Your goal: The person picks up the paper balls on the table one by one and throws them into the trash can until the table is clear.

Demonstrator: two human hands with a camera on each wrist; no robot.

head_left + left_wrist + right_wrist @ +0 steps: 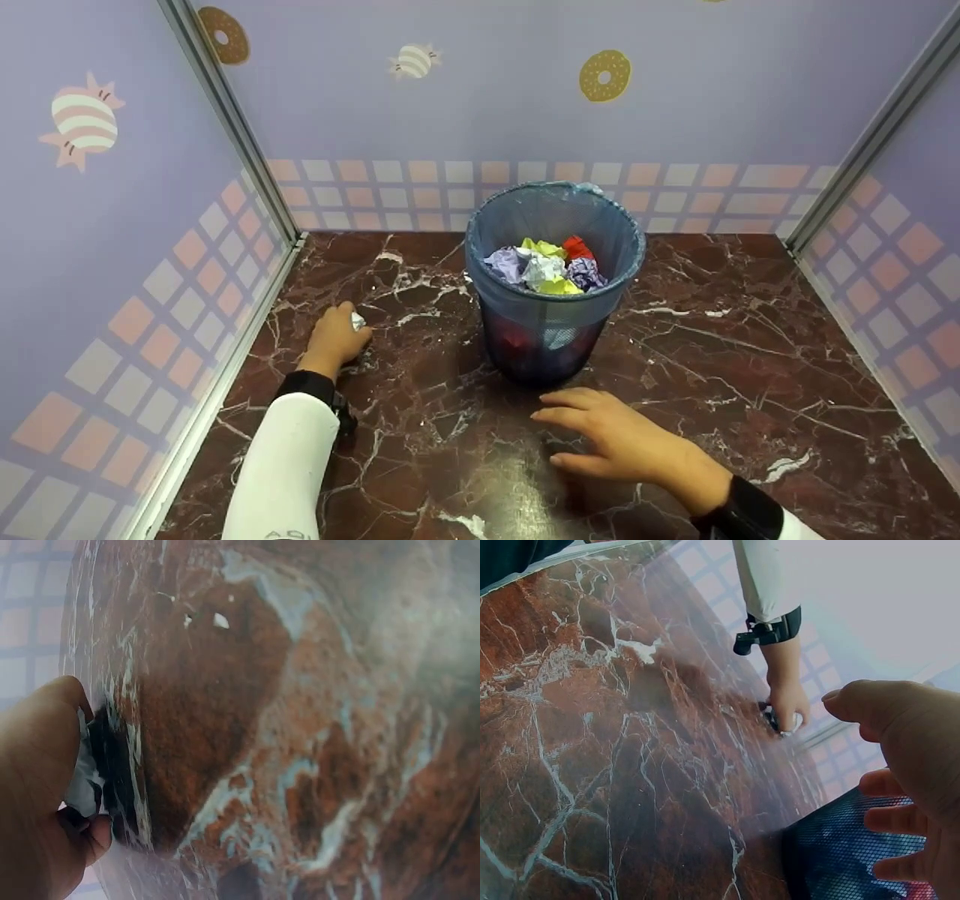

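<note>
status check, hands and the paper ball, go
Left hand grips crumpled paper ball on the marble floor. Right hand open, hovering before the mesh bin. Nothing between ball and bin.

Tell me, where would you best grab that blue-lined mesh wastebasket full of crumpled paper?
Probably by the rim of the blue-lined mesh wastebasket, coming from the near side, where the open right hand lies beside its base. It stands upright and widens upward, so the lip gives fingers a hold. The left hand is taken, holding a crumpled white paper ball.

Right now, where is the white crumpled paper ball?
In the head view, the white paper ball lies on the marble floor, gripped by the left hand, left of the blue-lined bin.
</note>
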